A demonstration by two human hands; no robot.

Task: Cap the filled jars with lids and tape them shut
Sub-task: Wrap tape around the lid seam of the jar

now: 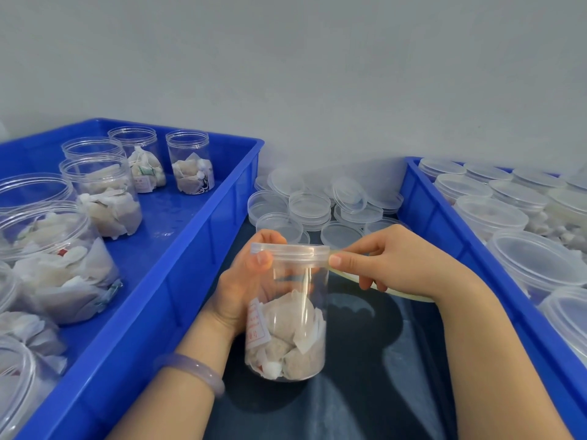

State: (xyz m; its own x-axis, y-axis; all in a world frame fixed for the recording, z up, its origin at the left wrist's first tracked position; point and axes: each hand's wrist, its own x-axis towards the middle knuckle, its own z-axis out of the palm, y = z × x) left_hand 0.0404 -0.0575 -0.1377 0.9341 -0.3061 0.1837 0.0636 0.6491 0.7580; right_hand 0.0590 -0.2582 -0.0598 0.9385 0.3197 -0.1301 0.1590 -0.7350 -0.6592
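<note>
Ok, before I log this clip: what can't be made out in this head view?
Pale ring, likely the tape roll: head view, mostly hidden under the right hand.
Label inside the held jar: red print too small to read.
Left hand: fingers blurred behind the jar's clear wall.
Left crate: its nearest jars cut off by the frame's left edge.

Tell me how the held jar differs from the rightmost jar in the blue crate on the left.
The held jar wears a lid; the crate jar stands open. The left hand grips the held jar; the crate jar sits untouched. Both are clear, holding pale sachets.
</note>
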